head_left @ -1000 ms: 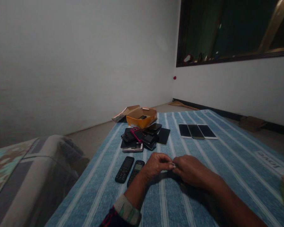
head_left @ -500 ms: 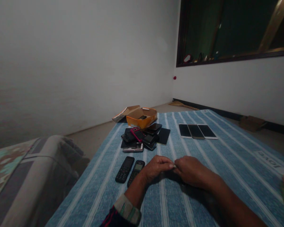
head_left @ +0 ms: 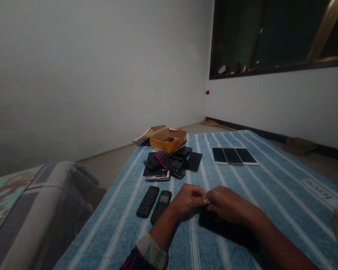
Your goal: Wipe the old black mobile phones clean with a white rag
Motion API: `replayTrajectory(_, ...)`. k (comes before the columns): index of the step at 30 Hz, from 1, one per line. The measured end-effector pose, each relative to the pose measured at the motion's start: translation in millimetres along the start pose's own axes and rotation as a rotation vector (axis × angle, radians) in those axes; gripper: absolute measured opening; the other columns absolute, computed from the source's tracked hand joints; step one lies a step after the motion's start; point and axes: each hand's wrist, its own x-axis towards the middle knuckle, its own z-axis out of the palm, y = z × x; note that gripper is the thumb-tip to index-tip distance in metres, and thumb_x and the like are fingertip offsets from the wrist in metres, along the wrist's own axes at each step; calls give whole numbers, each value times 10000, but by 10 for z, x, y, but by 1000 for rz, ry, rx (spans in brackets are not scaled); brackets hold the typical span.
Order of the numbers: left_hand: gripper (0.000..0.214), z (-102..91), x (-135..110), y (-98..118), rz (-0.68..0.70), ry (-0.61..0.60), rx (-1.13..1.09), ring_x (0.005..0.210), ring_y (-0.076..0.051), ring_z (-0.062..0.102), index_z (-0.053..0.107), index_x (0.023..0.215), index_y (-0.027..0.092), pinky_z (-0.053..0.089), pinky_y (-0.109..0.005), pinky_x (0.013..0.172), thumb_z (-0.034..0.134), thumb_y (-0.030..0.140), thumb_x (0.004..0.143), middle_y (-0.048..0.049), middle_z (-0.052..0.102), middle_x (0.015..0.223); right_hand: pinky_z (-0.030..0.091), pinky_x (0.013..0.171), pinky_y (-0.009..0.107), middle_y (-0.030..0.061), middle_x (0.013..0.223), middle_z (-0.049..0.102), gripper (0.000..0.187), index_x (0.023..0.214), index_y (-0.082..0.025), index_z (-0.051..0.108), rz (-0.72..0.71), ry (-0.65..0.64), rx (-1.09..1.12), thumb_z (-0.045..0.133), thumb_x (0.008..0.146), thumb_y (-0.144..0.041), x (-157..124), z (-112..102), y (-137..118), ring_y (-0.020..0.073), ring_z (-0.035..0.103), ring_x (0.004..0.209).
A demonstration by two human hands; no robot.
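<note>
My left hand [head_left: 188,200] is closed in a pinch, its fingertips meeting those of my right hand [head_left: 227,202], which is curled with its back toward me. Whatever sits between the fingertips is too small or hidden to name. Beneath my right hand is a dark, flat, phone-like shape [head_left: 210,222], partly covered by the hand and forearm. Two black keypad phones lie left of my left hand: one [head_left: 148,202] farther out and one [head_left: 161,206] beside my left forearm. Both rest face up on the blue striped cloth [head_left: 183,243].
Beyond my hands lies a pile of phones with a pink-edged phone [head_left: 163,159] on top. Behind it stands an orange open box [head_left: 157,145] with its lid [head_left: 146,137]. Three large phones [head_left: 233,156] lie in a row at right. A draped fabric [head_left: 59,202] is at left.
My hands stay together, with small finger movements at the fingertips. The dark shape under my right hand shows more clearly, and the near keypad phone is slightly less covered.
</note>
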Motion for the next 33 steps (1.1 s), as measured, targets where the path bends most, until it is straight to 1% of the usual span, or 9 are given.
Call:
replayTrajectory(5, 320, 33, 19, 48, 92, 58, 34, 591, -128, 555, 710, 637, 134, 401, -268, 607, 875, 389, 534, -16, 640, 605, 332, 608, 270, 125, 907, 739, 209, 921, -145, 722, 33, 67, -71, 523, 889, -200, -4, -31, 18, 234, 688, 839)
replayTrajectory(9, 260, 36, 33, 97, 156, 128, 38, 626, -141, 577, 711, 632, 142, 430, -288, 653, 857, 348, 568, -19, 656, 628, 362, 676, 271, 119, 911, 725, 245, 960, -159, 707, 42, 161, -134, 479, 886, -110, 41, 17, 16, 226, 671, 871)
replayTrajectory(13, 253, 15, 39, 76, 175, 176, 32, 639, -139, 575, 710, 651, 146, 433, -293, 667, 859, 331, 564, -16, 658, 643, 371, 724, 276, 117, 938, 700, 263, 977, -165, 693, 45, 213, -177, 478, 870, -58, 104, 91, 28, 212, 656, 867)
replayTrajectory(17, 300, 8, 43, 19, 161, 156, -4, 661, -148, 586, 702, 680, 144, 439, -300, 684, 865, 368, 566, -21, 663, 673, 365, 693, 284, 111, 938, 680, 251, 981, -167, 682, 40, 221, -179, 460, 893, -89, 120, 112, 52, 210, 652, 849)
replayTrajectory(24, 328, 9, 32, -9, 100, 90, -24, 685, -147, 585, 729, 713, 127, 425, -288, 708, 844, 415, 607, -34, 673, 691, 321, 645, 277, 89, 945, 667, 212, 931, -154, 658, 39, 223, -63, 454, 931, -212, 115, 98, 109, 200, 638, 853)
replayTrajectory(28, 326, -4, 24, 12, 78, 53, -40, 676, -149, 593, 737, 709, 125, 427, -285, 702, 859, 397, 578, -43, 688, 694, 298, 636, 278, 81, 907, 680, 175, 920, -155, 635, 22, 190, 41, 488, 903, -249, 117, 106, 150, 207, 623, 842)
replayTrajectory(33, 288, 17, 26, 35, 93, 94, -62, 652, -144, 598, 718, 679, 139, 438, -278, 676, 877, 329, 532, -27, 681, 673, 296, 634, 263, 70, 898, 671, 143, 947, -162, 590, -22, 183, 154, 502, 876, -249, 101, 89, 169, 195, 597, 811)
